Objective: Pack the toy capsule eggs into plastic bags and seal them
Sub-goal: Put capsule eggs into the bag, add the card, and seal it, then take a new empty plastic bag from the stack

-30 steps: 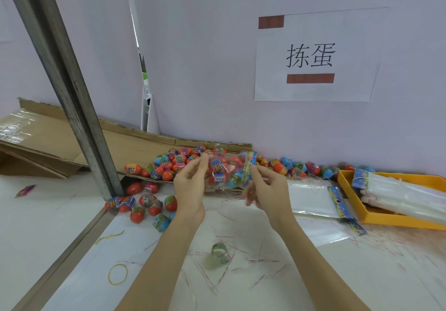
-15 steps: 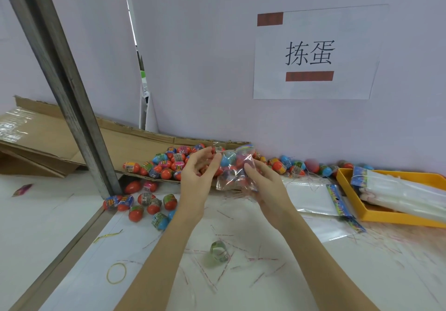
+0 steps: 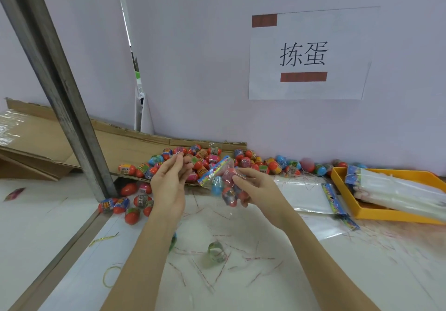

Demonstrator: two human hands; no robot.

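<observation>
Capsule eggs bagged, held above the white table (image 3: 277,274).
Right hand (image 3: 259,190) grips the filled plastic bag (image 3: 225,185); left hand (image 3: 170,185) beside it, fingers loosely curled, holding nothing. Beyond, loose eggs (image 3: 202,157) lie against the wall.

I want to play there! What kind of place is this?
Probably a toy-packing workstation: a pile of colourful plastic capsule eggs, a yellow plastic tray of clear bags, and a white paper wall sign.
</observation>
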